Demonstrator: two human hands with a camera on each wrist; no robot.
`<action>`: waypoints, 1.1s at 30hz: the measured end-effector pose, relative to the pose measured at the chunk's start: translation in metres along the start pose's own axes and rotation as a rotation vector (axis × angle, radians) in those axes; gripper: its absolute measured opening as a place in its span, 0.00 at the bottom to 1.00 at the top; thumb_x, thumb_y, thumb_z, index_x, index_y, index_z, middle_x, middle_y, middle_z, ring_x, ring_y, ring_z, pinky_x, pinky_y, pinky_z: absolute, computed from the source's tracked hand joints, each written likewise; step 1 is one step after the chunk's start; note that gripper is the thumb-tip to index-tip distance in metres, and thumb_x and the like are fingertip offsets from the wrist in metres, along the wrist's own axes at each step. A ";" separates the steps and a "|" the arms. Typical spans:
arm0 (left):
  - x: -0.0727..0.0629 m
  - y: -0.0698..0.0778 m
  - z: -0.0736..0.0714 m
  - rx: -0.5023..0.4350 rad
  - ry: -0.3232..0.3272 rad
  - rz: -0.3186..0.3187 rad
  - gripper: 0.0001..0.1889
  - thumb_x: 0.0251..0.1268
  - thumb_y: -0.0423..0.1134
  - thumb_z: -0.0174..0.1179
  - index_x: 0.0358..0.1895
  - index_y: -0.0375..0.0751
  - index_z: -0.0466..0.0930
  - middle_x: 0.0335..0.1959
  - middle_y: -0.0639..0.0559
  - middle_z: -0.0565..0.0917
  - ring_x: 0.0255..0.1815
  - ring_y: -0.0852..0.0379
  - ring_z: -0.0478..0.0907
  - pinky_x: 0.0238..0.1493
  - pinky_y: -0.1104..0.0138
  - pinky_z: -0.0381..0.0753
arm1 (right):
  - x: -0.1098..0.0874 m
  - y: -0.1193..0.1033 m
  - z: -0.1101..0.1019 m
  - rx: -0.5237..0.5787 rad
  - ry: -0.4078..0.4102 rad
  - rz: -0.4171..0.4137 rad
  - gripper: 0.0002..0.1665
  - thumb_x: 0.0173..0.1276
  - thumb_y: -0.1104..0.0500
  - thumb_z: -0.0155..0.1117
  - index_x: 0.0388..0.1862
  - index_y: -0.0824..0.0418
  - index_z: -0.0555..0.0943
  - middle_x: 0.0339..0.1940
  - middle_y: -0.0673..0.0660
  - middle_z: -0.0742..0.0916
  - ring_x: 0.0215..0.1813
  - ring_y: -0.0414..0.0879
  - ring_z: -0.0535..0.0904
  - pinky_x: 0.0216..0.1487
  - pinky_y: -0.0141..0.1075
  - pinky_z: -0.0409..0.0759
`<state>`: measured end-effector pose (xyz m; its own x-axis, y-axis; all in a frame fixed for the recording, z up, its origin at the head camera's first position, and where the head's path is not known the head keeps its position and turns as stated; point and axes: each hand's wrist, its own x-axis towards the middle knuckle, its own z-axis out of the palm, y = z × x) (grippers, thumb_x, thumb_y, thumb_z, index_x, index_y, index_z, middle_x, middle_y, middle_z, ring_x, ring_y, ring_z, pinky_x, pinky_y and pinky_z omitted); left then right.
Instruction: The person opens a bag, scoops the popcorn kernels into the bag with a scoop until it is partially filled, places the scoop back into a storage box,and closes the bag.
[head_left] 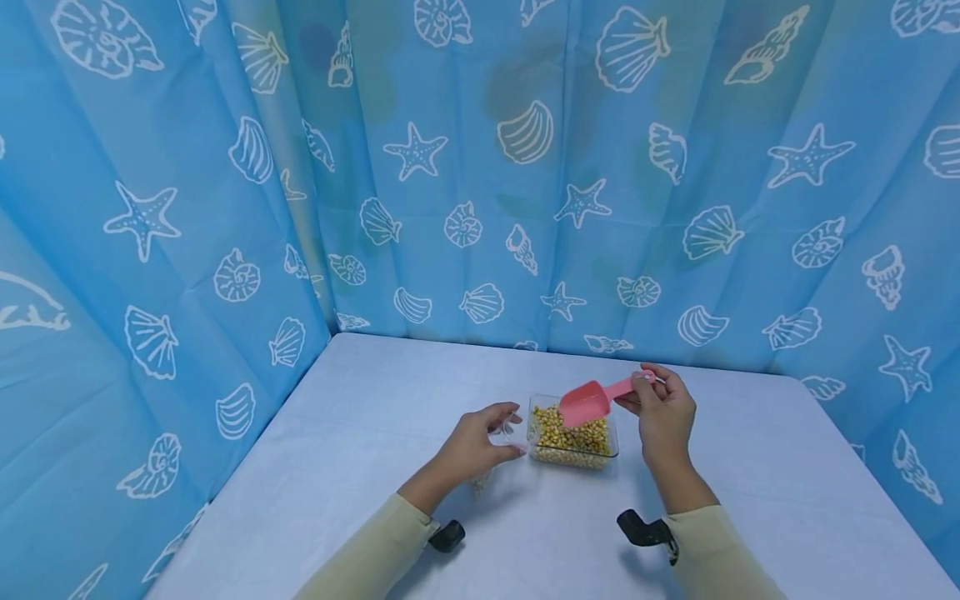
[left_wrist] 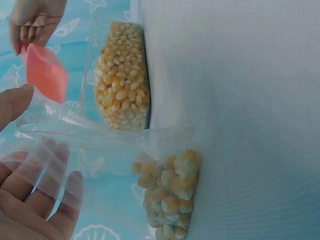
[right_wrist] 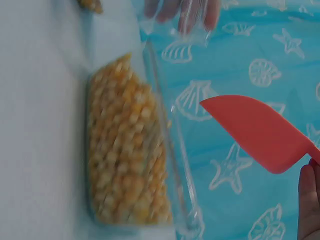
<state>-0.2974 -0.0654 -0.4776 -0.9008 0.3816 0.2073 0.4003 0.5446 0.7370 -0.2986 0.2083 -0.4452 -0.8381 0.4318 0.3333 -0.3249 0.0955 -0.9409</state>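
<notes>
My left hand (head_left: 472,446) holds a clear plastic bag (left_wrist: 60,117) by its mouth, with the thumb and fingers spread apart around it. Corn kernels (left_wrist: 172,192) lie at the bottom of the bag, near the table. In my right hand (head_left: 667,412) is the handle of a pink scoop (head_left: 585,404), pinched between thumb and fingers. The scoop's bowl points left, above a clear rectangular container (head_left: 614,446) full of yellow corn kernels (head_left: 562,435). No kernels show in the bowl. The bag stands just left of the container.
A white-covered table (head_left: 360,400) carries the container and bag. Behind and to the left hangs a blue curtain (head_left: 465,167) with white shell and starfish prints. Black camera mounts (head_left: 643,531) sit at both wrists.
</notes>
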 end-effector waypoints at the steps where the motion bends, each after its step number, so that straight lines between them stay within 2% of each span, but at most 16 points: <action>1: 0.000 0.000 0.000 -0.001 -0.001 -0.004 0.35 0.55 0.44 0.73 0.67 0.47 0.71 0.52 0.64 0.81 0.56 0.58 0.76 0.59 0.58 0.75 | 0.001 0.003 -0.002 -0.006 0.011 0.005 0.19 0.73 0.54 0.59 0.58 0.61 0.76 0.42 0.63 0.85 0.37 0.41 0.86 0.38 0.31 0.82; 5: -0.002 0.000 0.000 -0.009 -0.004 -0.007 0.35 0.55 0.43 0.73 0.67 0.46 0.71 0.52 0.64 0.81 0.56 0.57 0.76 0.59 0.57 0.75 | 0.006 0.014 -0.010 0.000 0.056 0.034 0.19 0.72 0.54 0.61 0.58 0.60 0.78 0.44 0.63 0.85 0.37 0.39 0.86 0.37 0.29 0.81; 10: -0.003 0.002 -0.001 -0.005 -0.006 -0.003 0.35 0.55 0.43 0.72 0.67 0.46 0.71 0.52 0.64 0.81 0.55 0.58 0.76 0.58 0.58 0.75 | 0.014 0.024 -0.015 -0.029 0.078 -0.004 0.20 0.72 0.54 0.61 0.58 0.61 0.78 0.44 0.61 0.84 0.39 0.39 0.85 0.37 0.28 0.81; 15: 0.001 0.002 -0.003 0.005 -0.008 -0.005 0.34 0.55 0.43 0.72 0.67 0.49 0.71 0.52 0.64 0.81 0.56 0.57 0.76 0.58 0.57 0.75 | 0.022 0.027 -0.015 -0.137 0.062 -0.055 0.19 0.73 0.54 0.59 0.58 0.61 0.78 0.43 0.58 0.83 0.42 0.40 0.84 0.39 0.28 0.81; 20: 0.002 0.002 -0.004 0.007 -0.003 -0.017 0.34 0.55 0.43 0.73 0.66 0.52 0.71 0.52 0.65 0.81 0.57 0.55 0.76 0.58 0.57 0.75 | 0.024 0.024 -0.015 -0.187 0.038 -0.087 0.19 0.73 0.54 0.59 0.59 0.61 0.78 0.43 0.58 0.83 0.42 0.41 0.83 0.39 0.27 0.81; 28: 0.000 0.002 -0.005 0.000 -0.007 -0.013 0.34 0.55 0.44 0.73 0.67 0.51 0.72 0.52 0.64 0.81 0.56 0.57 0.76 0.58 0.58 0.75 | 0.022 0.024 -0.012 -0.311 0.007 -0.168 0.18 0.73 0.54 0.60 0.57 0.60 0.80 0.38 0.56 0.83 0.35 0.38 0.83 0.38 0.23 0.79; 33: -0.001 0.002 -0.004 -0.014 -0.015 -0.005 0.34 0.55 0.43 0.73 0.67 0.47 0.71 0.53 0.63 0.81 0.56 0.57 0.76 0.58 0.58 0.75 | 0.021 0.030 -0.012 -0.339 -0.012 -0.147 0.19 0.73 0.53 0.59 0.58 0.59 0.80 0.37 0.56 0.83 0.35 0.37 0.84 0.38 0.23 0.79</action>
<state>-0.2967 -0.0677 -0.4740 -0.9004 0.3895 0.1939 0.3930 0.5365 0.7468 -0.3208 0.2305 -0.4668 -0.7988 0.3814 0.4652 -0.2800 0.4488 -0.8487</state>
